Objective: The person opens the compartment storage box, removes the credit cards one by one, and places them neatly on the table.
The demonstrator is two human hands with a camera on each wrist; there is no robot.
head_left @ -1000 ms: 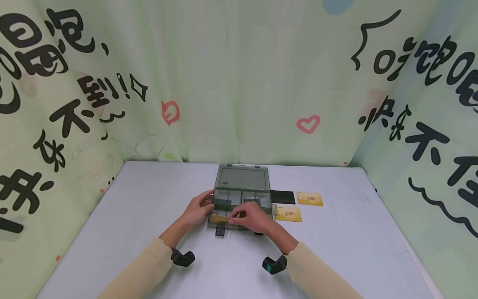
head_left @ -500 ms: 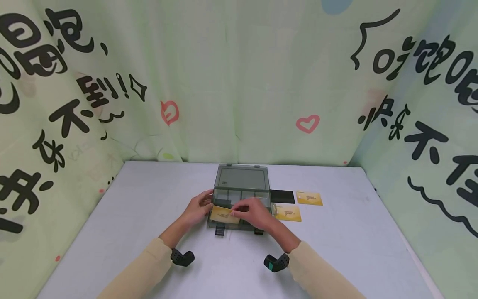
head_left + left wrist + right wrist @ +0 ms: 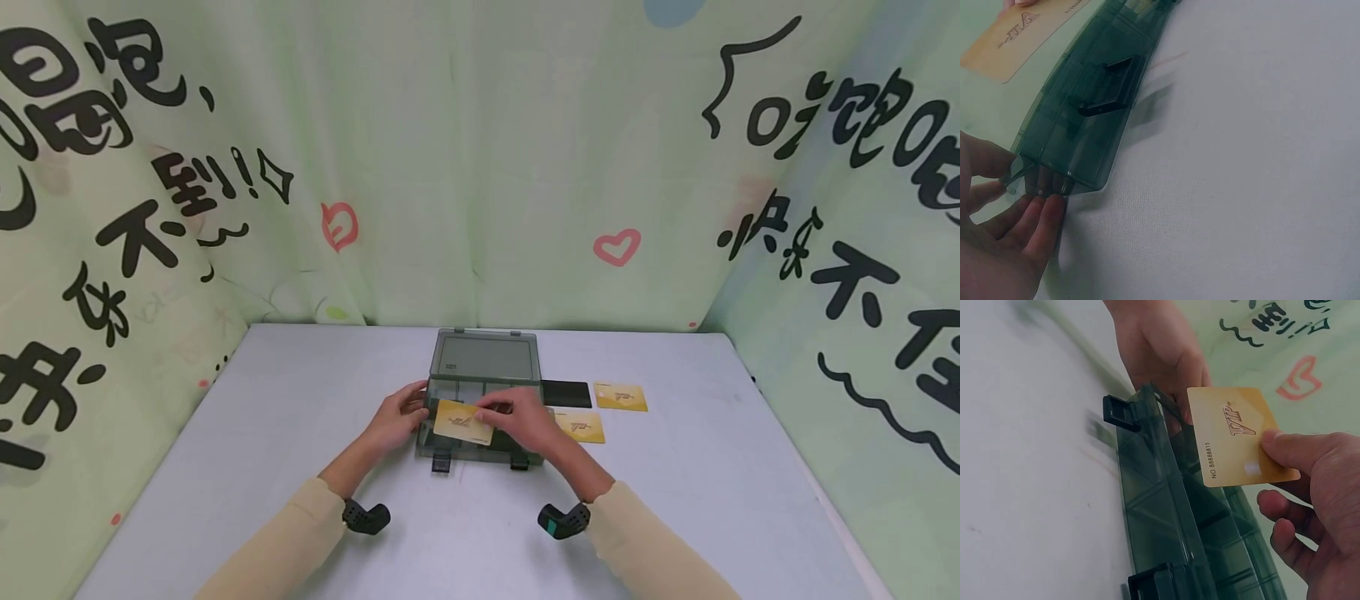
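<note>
A gold VIP card point(image 3: 457, 422) is pinched at its right edge between the thumb and fingers of my right hand point(image 3: 521, 419). It is held tilted over the front left of a translucent dark storage box point(image 3: 1154, 506), whose lid point(image 3: 486, 357) is swung back. In the right wrist view the card's printed face point(image 3: 1225, 450) shows lettering and a number. At the box's left end, my left hand point(image 3: 397, 417) grips the wall, with thumb and fingertips around its corner point(image 3: 1022, 172). Two black latches point(image 3: 441, 462) hang at the front. The card and right hand hide some compartments.
To the right of the box lie a black card point(image 3: 567, 394), a gold card point(image 3: 621, 397) and another gold card point(image 3: 585, 427) partly behind my right hand. The white table point(image 3: 330, 358) meets a printed curtain point(image 3: 480, 167) at the back.
The gold card has come up out of the front left compartment, its face turning into view. My right hand has risen and moved slightly right with it. My left hand has stayed put.
</note>
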